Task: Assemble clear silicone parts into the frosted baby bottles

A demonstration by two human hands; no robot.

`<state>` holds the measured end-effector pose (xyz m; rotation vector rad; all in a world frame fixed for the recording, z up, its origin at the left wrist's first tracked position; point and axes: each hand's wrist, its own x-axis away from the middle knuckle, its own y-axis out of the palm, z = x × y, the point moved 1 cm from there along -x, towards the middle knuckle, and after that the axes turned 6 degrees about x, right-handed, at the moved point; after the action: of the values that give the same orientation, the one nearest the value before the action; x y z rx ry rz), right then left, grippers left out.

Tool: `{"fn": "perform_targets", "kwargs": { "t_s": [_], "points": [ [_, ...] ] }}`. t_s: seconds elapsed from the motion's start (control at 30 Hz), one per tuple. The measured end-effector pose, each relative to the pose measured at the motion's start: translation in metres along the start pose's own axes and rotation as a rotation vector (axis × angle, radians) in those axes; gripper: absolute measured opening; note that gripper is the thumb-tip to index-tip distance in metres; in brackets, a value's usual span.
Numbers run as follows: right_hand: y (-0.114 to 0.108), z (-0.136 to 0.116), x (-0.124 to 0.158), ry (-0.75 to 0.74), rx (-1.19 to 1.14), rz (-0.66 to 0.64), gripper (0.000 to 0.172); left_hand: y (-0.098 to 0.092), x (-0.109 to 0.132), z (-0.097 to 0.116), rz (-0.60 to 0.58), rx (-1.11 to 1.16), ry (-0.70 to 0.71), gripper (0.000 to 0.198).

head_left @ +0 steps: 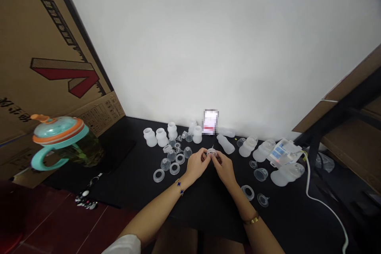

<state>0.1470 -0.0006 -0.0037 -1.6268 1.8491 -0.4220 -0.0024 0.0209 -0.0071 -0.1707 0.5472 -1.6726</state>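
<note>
The left hand and the right hand both pinch a small, clear, round plastic piece with a thin tip between their fingers, just above the black, flat worktop. From the hands, a bright, blurry phone stands at 12 o'clock. Three cloudy white plastic bottles stand at 10 o'clock. A flat, whitish plastic ring lies at 4 o'clock.

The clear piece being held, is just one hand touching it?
No, the left hand and right hand both have their fingers on the clear piece.
</note>
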Motion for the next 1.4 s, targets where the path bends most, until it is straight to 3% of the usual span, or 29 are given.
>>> {"fn": "perform_targets", "kwargs": {
  "t_s": [0.13,0.53,1.4],
  "points": [
    [0.001,0.001,0.001,-0.021,0.064,0.006,0.035,0.002,0.0,-0.002,0.008,-0.079,0.022,0.028],
    [0.001,0.0,0.001,-0.041,0.222,0.021,0.035,0.002,0.0,-0.003,0.006,-0.075,0.013,0.026],
    [0.003,0.001,0.002,-0.048,0.249,0.02,0.034,0.004,-0.002,-0.01,0.003,-0.057,0.027,0.028]
  ]
}}
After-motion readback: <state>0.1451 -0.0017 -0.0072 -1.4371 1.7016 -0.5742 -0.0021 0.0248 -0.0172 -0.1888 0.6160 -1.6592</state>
